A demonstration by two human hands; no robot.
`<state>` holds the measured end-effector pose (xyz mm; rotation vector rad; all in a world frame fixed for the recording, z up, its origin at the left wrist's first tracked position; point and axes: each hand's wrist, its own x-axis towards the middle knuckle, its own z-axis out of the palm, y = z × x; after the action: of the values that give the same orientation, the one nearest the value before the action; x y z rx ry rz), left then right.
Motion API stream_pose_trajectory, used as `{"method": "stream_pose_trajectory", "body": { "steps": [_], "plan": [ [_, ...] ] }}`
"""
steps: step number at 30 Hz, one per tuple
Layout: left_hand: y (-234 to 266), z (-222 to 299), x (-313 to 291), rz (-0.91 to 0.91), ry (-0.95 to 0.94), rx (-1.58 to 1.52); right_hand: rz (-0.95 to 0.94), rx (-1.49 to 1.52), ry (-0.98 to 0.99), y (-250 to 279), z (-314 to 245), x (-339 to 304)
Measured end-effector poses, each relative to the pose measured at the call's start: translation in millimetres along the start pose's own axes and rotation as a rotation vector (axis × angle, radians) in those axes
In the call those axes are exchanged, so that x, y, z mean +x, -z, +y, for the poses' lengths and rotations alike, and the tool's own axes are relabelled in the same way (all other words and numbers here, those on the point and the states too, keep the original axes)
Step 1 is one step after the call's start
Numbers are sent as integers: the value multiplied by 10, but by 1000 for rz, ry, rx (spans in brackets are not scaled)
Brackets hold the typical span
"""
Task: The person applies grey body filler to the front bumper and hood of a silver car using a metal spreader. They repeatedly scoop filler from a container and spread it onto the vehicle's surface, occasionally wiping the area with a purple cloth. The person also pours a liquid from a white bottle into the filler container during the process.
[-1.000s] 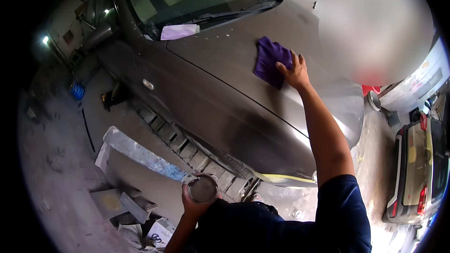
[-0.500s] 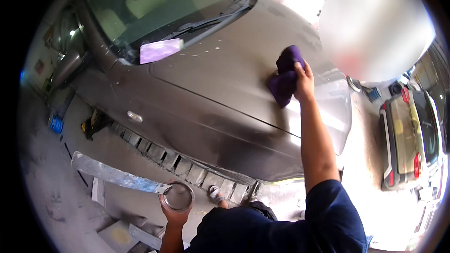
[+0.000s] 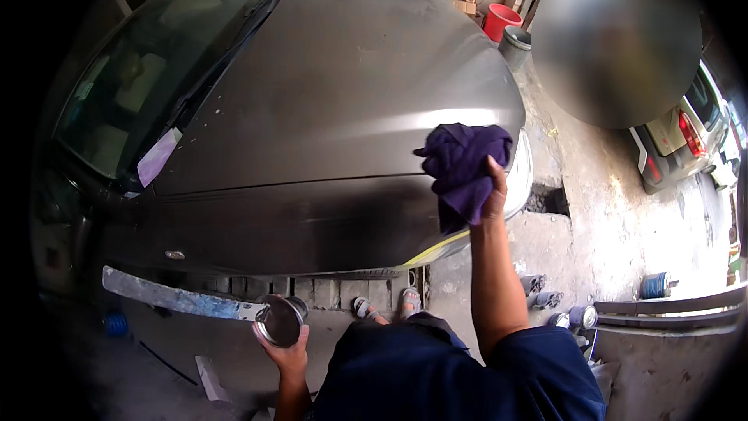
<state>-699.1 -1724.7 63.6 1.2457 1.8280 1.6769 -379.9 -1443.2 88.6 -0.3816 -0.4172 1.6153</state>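
Note:
In my right hand (image 3: 495,191) is a bunched dark purple cloth (image 3: 466,162), over the front near corner of a brown-grey car's hood (image 3: 335,93); whether it touches the paint I cannot tell. My left hand (image 3: 282,355) is closed around a round metal cup (image 3: 279,323), low beside the car. From the cup's rim a long flat strip (image 3: 179,298), stained white and blue, sticks out to the left. How the strip is held is hidden.
A pinkish-purple paper (image 3: 159,157) lies at the windshield's base. Beyond the hood stand a red bucket (image 3: 501,22) and a grey bin (image 3: 514,48). Several cans, one of them a blue can (image 3: 655,285), sit on the floor at right. Another car (image 3: 678,140) is farther right.
My view has turned toward the car's front. The cloth has moved from the hood's middle to its front near corner and is more bunched. The cup stays in my left hand, now tilted differently.

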Motion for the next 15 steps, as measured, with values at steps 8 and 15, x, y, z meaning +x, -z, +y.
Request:
{"method": "stream_pose_trajectory", "body": {
  "steps": [8, 15],
  "plan": [
    [130, 1, -138, -103, -13, 92, 365, -809, 247, 909, -326, -205],
    [519, -167, -50, -107, -108, -1, 173, -2024, 784, 229, 1388, -204]
  ]
}}
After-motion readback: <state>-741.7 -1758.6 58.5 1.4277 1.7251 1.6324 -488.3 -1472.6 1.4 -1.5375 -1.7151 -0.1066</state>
